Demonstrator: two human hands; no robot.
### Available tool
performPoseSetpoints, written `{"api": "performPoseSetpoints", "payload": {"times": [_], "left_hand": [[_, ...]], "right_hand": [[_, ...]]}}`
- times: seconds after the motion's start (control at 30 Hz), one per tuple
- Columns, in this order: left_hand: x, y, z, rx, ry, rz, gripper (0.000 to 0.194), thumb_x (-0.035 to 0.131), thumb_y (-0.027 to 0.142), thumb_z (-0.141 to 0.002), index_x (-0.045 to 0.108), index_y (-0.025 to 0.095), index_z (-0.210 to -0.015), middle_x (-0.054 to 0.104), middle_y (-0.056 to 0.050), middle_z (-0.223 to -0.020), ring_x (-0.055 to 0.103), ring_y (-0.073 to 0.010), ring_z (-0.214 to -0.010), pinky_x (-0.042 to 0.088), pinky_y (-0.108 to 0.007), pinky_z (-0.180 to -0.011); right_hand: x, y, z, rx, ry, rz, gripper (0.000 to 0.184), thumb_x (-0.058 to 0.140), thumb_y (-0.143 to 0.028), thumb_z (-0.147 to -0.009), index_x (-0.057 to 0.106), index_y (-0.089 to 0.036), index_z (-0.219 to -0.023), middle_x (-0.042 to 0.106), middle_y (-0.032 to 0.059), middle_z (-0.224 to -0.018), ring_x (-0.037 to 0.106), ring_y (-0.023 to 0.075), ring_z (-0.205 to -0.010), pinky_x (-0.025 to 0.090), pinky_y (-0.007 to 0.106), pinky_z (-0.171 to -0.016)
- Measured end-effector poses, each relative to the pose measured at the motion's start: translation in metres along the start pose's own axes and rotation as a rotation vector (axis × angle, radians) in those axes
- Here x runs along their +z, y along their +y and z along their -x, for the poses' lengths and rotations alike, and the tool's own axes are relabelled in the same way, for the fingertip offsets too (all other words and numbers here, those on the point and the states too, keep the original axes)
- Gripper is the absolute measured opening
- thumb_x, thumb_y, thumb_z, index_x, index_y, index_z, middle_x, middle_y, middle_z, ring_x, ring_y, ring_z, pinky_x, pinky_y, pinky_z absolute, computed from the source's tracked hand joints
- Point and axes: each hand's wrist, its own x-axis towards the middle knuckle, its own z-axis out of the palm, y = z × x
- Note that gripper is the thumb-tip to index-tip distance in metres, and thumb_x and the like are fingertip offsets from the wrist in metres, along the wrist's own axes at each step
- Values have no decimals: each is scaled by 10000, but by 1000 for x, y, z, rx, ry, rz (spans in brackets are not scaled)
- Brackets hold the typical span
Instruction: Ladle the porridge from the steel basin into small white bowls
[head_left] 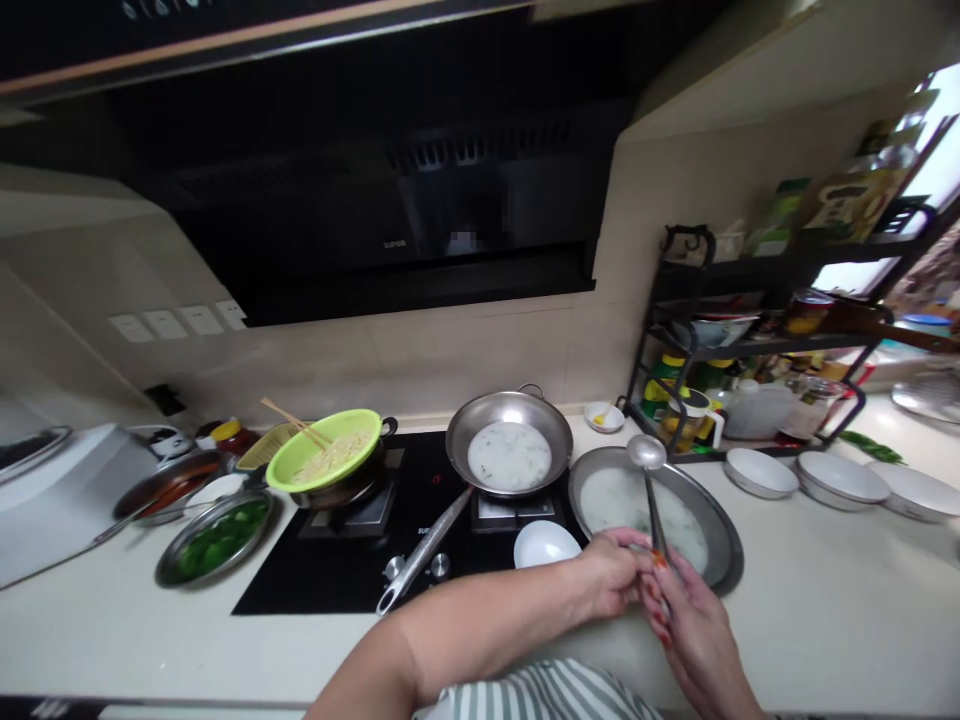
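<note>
Ladle point(654, 508) in right hand point(701, 622), gripping it, not dipping into liquid point(615, 500) already in basin point(729, 560) ahead and pan point(463, 440) leftward, with grip unclear in left hand point(613, 582).

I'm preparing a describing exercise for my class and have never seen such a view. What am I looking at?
There is no machine, just a person's two bare hands; a head-worn camera looks forward and down. The right hand grips a metal ladle above a wide basin of whitish liquid on the counter. The left hand meets the right; whether it holds anything is unclear. The black stove bears a pan of similar liquid and, further left, a light-green bowl of pale strands.
</note>
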Motion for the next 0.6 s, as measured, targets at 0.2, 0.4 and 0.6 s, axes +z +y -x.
{"api": "performPoseSetpoints", "payload": {"times": [0.2, 0.4, 0.6], "left_hand": [[-24, 31, 41, 156, -15, -270, 137, 564, 238, -875, 602, 118, -928, 570, 26, -624, 485, -52, -501, 397, -185, -531], [-148, 94, 111, 451, -5, -333, 447, 731, 438, -724, 664, 75, -977, 668, -63, -781, 606, -114, -659, 479, -255, -676], [-267, 79, 111, 330, 546, -154, 465, 651, 533, -792, 605, 84, -904, 638, -44, -643, 571, -103, -525, 462, -224, -546]], "right_hand": [[-28, -2, -8, 19, 99, -14, 664, 785, -364, -545, 507, -190, -1123, 458, -108, -463, 322, 43, -362, 213, 130, -332], [-73, -9, -19, 62, 141, 156, 642, 808, -343, -488, 568, -181, -1060, 653, -7, -613, 445, 81, -436, 358, 173, -368], [-68, -28, -12, 183, 55, -17, 561, 846, -259, -436, 614, -197, -943, 729, 96, -875, 481, 98, -497, 387, 181, -346]]}}
